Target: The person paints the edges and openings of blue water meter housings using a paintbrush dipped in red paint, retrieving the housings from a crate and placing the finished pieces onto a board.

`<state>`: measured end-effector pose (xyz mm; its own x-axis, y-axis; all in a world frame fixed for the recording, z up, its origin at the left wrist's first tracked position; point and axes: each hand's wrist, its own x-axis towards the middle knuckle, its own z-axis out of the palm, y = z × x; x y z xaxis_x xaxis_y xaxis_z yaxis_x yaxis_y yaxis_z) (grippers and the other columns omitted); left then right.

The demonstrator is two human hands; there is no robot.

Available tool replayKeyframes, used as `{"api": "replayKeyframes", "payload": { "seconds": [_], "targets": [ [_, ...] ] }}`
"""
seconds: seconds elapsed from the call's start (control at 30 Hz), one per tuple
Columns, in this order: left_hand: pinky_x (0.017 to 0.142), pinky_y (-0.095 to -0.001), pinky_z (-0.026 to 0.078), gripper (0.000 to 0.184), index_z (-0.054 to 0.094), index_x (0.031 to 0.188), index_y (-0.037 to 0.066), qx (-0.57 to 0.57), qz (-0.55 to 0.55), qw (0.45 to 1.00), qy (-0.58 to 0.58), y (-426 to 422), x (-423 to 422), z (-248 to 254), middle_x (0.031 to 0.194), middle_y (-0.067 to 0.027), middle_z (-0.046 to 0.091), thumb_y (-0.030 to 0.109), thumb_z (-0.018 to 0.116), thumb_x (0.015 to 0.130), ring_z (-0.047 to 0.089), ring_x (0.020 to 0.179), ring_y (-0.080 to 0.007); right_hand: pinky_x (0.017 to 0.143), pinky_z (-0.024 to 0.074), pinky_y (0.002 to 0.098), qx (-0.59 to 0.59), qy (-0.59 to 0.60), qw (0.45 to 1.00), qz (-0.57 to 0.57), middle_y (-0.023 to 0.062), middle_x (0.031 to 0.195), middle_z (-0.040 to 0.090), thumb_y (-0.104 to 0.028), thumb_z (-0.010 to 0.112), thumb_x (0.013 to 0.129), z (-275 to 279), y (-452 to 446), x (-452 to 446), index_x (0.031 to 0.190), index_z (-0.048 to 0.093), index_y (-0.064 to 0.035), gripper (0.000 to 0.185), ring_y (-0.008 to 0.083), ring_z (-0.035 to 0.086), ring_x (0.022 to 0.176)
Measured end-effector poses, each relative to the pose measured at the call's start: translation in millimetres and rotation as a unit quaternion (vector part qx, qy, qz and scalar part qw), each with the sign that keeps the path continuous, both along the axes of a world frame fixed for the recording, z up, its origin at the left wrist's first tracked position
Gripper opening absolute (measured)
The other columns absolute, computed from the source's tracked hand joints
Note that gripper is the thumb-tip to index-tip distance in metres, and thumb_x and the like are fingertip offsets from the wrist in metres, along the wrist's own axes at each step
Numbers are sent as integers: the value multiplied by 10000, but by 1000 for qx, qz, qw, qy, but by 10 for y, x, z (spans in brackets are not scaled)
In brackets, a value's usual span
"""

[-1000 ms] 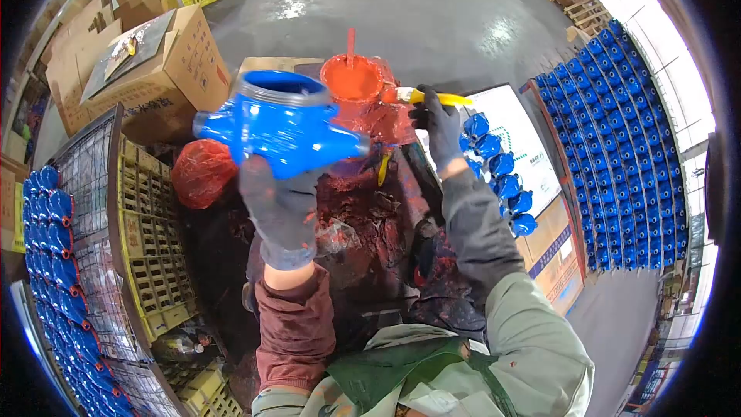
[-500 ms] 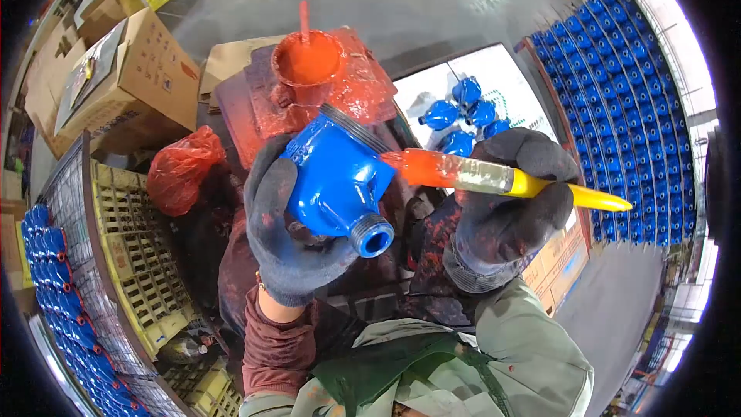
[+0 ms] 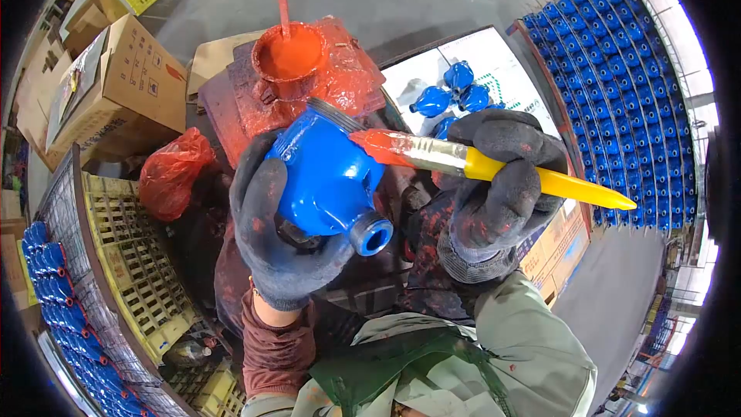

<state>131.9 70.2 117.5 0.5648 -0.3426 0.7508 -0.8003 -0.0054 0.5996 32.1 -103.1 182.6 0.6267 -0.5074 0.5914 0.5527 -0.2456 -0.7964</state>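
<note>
- At far left, glossy, rounded blue castings [image 3: 73, 309] are standing in rows beside a wire mesh panel.
- A yellow slatted plastic crate [image 3: 139, 262] is resting just inside the mesh; beyond it a square-edged cardboard box [image 3: 143, 69] is sitting.
- A crumpled, shiny red plastic bag [image 3: 176, 174] is slumping beside the crate.
- The left hand [image 3: 270, 243], in a dark knitted glove flecked with red, is curling its fingers firmly around a fitting.
- A round bucket [image 3: 293, 90], thickly crusted, is holding smooth orange-red paint and a red stick [image 3: 284, 15].
- That blue metal fitting [image 3: 328, 185] is tilting in front of the person, its wide ridged collar facing away, its small threaded outlet pointing towards the wearer's right.
- A flat brush [image 3: 480, 164] is lying crosswise, its wet red bristles meeting the collar's edge, its yellow handle tapering rightward.
- Beyond, smaller blue pieces [image 3: 459, 76] are clustering on a white board [image 3: 405, 77].
- The right hand [image 3: 505, 185], gloved alike, is pinching the brush handle between thumb and fingers.
- At far right, bulbous blue castings [image 3: 617, 100] are filling a tall stack.
</note>
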Motion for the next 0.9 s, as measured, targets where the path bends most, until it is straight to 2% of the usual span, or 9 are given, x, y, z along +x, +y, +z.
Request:
{"api": "replayKeyframes", "payload": {
  "seconds": [0.13, 0.27, 0.43, 0.5, 0.53, 0.57, 0.63, 0.77, 0.9],
  "targets": [
    [898, -423, 471, 907, 387, 1331, -16, 31, -39, 994, 102, 29, -2, 113, 1209, -179, 489, 326, 866, 641, 551, 1074, -302, 581, 545, 363, 38, -71, 996, -32, 174, 950, 615, -211, 652, 904, -68, 95, 121, 1011, 545, -64, 211, 245, 632, 734],
    [898, -383, 454, 943, 359, 1340, -31, -37, -42, 958, 280, -10, -107, 143, 1199, -147, 480, 368, 864, 651, 528, 1065, -232, 473, 506, 291, 14, -71, 989, -132, 210, 833, 621, -342, 628, 903, -69, 128, 178, 952, 585, -4, 345, 206, 580, 522],
    [923, -347, 458, 830, 272, 1414, 34, -184, -172, 810, 530, 160, -69, -52, 1257, -111, 465, 334, 743, 801, 525, 1088, -222, 467, 504, 298, 1, -83, 992, -94, 218, 837, 625, -318, 633, 901, -137, 30, 187, 959, 586, -6, 321, 208, 574, 513],
    [937, -352, 460, 766, 255, 1439, 52, -193, -313, 652, 664, 292, 2, -161, 1284, -120, 456, 327, 674, 860, 521, 1116, -220, 486, 511, 310, 32, -91, 994, -44, 212, 841, 623, -311, 630, 898, -131, 30, 203, 949, 582, -9, 309, 210, 582, 538],
    [911, -423, 521, 692, 270, 1446, 20, -358, -378, 559, 645, 192, -29, -138, 1325, -178, 486, 182, 637, 882, 583, 1057, -267, 486, 511, 310, 31, -94, 994, -45, 212, 841, 623, -311, 630, 898, -139, 19, 226, 949, 582, -9, 309, 210, 582, 538],
    [911, -423, 521, 692, 270, 1446, 20, -356, -380, 561, 644, 123, -59, -42, 1325, -178, 486, 182, 637, 882, 583, 1057, -267, 516, 510, 319, 25, -106, 993, -43, 199, 840, 617, -312, 620, 902, -151, 0, 262, 940, 579, -12, 305, 210, 584, 577],
    [922, -508, 509, 788, 247, 1447, -2, -427, -373, 425, 706, 54, -88, 202, 1337, -252, 464, 319, 666, 862, 573, 1093, -368, 545, 509, 328, 19, -123, 991, -42, 186, 840, 610, -313, 610, 906, -143, -6, 289, 932, 575, -16, 300, 209, 587, 616],
    [918, -601, 481, 927, 230, 1456, 6, -380, -388, 472, 695, 4, -31, 93, 1331, -311, 448, 470, 696, 804, 540, 1122, -468, 620, 476, 339, 106, -92, 990, -5, 128, 803, 560, -312, 568, 920, -104, 6, 309, 905, 557, -27, 285, 203, 553, 702],
    [912, -632, 468, 1026, 217, 1465, 21, -382, -516, 359, 677, -12, 4, 14, 1317, -333, 444, 580, 699, 752, 521, 1123, -502, 643, 501, 333, 142, -78, 985, 53, 121, 818, 553, -310, 573, 921, -203, -153, 335, 902, 555, -27, 285, 204, 559, 722]
  ]
}}
